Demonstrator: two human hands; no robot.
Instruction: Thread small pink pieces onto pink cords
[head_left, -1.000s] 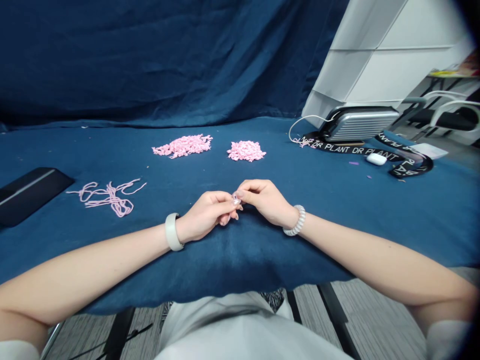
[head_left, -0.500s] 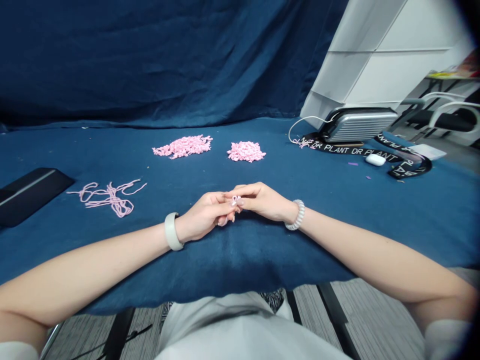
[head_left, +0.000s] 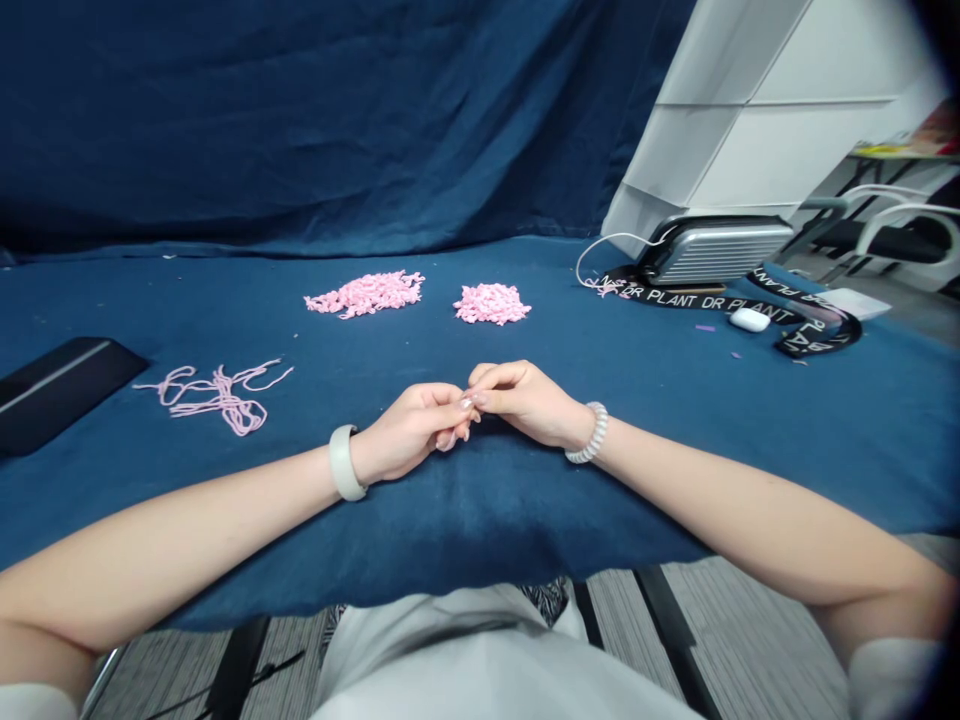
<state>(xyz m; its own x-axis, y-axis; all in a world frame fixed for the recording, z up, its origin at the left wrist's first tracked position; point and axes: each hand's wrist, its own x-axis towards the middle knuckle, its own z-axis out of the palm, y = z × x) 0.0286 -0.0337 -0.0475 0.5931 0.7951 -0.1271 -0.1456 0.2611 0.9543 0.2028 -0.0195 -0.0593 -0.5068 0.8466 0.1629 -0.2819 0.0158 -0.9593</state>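
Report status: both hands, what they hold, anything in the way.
Left hand, right hand: fingertips pinched together. Anything pinched is hidden. Pink piles, loose strands lie apart.

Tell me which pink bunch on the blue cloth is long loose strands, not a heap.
The left bunch, beside the black case: long tangled strands spread flat. The middle heap and right heap are short bits piled up.

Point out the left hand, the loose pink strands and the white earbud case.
left hand (head_left: 409, 435), head view, on the middle of the hand.
loose pink strands (head_left: 223, 388), head view, on the dense middle of the bundle.
white earbud case (head_left: 750, 319), head view, on its top.
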